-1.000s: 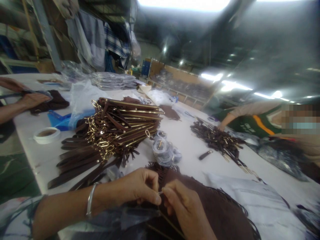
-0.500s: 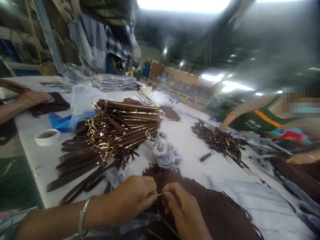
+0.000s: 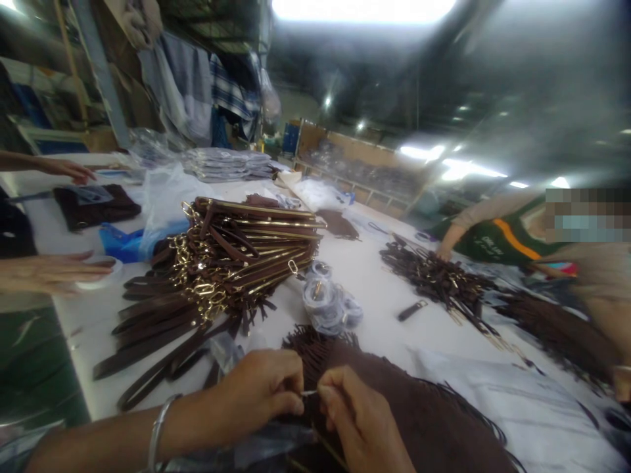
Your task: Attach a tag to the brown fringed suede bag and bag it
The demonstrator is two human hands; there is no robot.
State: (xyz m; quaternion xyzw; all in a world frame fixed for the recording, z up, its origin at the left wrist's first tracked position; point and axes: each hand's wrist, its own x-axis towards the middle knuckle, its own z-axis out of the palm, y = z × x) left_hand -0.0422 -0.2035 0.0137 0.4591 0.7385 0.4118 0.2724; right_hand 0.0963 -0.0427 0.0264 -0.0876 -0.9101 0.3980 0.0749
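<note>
Both my hands are closed in pinches, close together above a dark brown suede-like fringed piece [image 3: 409, 394]. A thin, pale, string-like strip [image 3: 310, 393] spans the small gap between their fingertips. One end is in the fingers of my left hand [image 3: 269, 381], which has a silver bangle on its wrist. The other end is in my right hand [image 3: 357, 410]. Too little of the strip shows to tell its kind. Gold-coloured edging and clear plastic lie partly hidden under my hands. Brown fringe [image 3: 320, 348] sticks out just beyond them.
Brown straps and pouches with gold hardware [image 3: 236, 249] are heaped left of centre. Plastic-wrapped coils [image 3: 325, 302] sit beside them. A tape roll [image 3: 106, 272] lies at the left, under a co-worker's hand [image 3: 54, 272]. Another co-worker [image 3: 497, 236] stands across the table by loose straps [image 3: 434, 272].
My hands have shifted only slightly, still pinching the pale strip. At the left, the co-worker's hands have left the brown pouch; one now reaches over the tape roll. The co-worker at right has leaned lower.
</note>
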